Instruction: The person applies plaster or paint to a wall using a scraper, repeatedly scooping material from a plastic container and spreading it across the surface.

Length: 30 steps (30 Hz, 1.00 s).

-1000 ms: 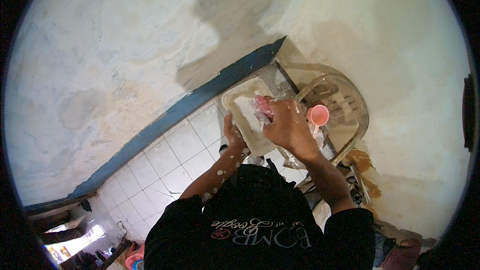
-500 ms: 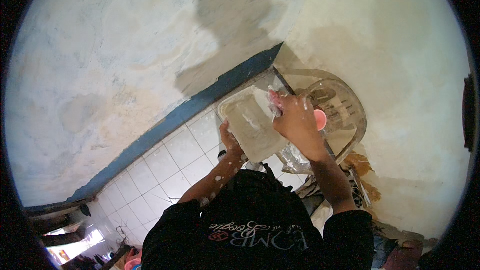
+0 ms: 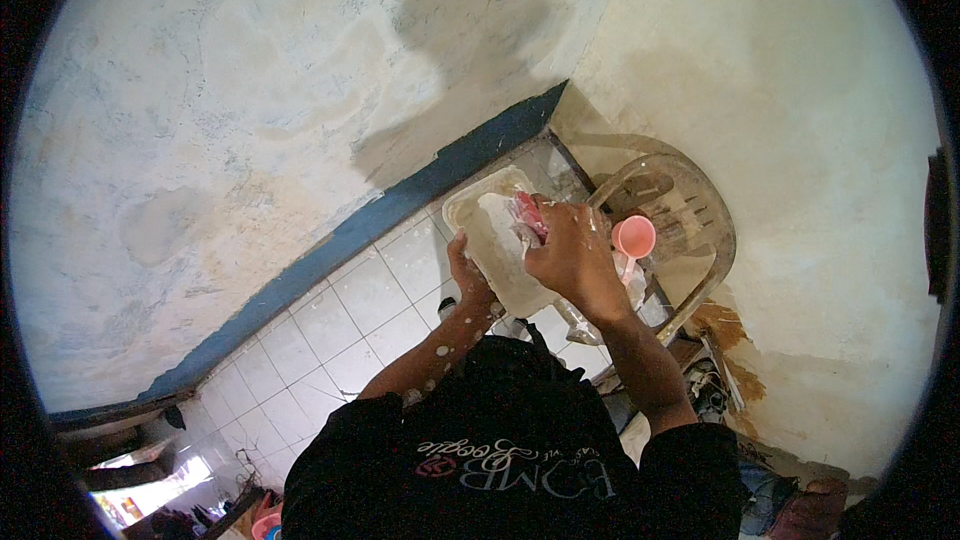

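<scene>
Having shifted toward 9 o'clock, the right hand point(image 3: 570, 252) is pinching a pink tool point(image 3: 528, 212) over the tub point(image 3: 503, 265), which the left hand point(image 3: 472, 275) is clasping, long axis running 11-to-5.

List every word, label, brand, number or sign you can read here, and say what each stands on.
Black shirt: pale, upside-down lettering with a small red emblem; wording not copied here.
Bright patch at lower left: coloured spots, too small and blurred to read.
Pale tub and pink dipper: no lettering to be made out.
</scene>
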Motion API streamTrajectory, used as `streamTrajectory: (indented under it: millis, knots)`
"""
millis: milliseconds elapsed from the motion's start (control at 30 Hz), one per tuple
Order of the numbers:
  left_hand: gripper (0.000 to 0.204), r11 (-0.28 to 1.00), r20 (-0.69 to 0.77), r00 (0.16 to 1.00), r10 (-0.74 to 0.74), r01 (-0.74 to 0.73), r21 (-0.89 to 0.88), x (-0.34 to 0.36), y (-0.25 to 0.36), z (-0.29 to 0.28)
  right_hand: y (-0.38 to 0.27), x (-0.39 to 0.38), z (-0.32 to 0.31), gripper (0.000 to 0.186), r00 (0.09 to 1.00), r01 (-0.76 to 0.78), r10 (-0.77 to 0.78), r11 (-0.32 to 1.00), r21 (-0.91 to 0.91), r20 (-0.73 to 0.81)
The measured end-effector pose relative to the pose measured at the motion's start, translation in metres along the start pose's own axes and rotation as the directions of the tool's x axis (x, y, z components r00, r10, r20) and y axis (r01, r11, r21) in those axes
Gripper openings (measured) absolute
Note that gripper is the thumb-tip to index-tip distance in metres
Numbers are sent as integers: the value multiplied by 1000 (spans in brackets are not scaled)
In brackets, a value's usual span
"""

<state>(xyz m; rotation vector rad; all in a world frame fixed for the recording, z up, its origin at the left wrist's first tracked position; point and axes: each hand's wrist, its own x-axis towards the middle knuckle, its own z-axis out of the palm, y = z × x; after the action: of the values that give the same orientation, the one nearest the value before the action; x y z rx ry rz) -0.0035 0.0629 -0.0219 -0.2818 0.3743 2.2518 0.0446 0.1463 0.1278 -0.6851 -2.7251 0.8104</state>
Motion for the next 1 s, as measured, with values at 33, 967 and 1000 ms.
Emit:
streamTrajectory:
  millis: [33, 967, 1000]
  knots:
    - [62, 1000, -1, 1000, -1, 1, 3, -1, -1, 2, 1, 1, 4, 26, 1000, 15, -15, 999, 31, -8]
    - [65, 996, -109, 994, 17, -7, 92, -18, 4, 16, 16, -14, 3, 33, 986, 168, -168, 986, -8, -25]
    - [65, 990, -147, 988, 42, -21, 142, -20, 5, 18, 11, -12, -7, 33, 985, 170, -170, 985, -6, -20]
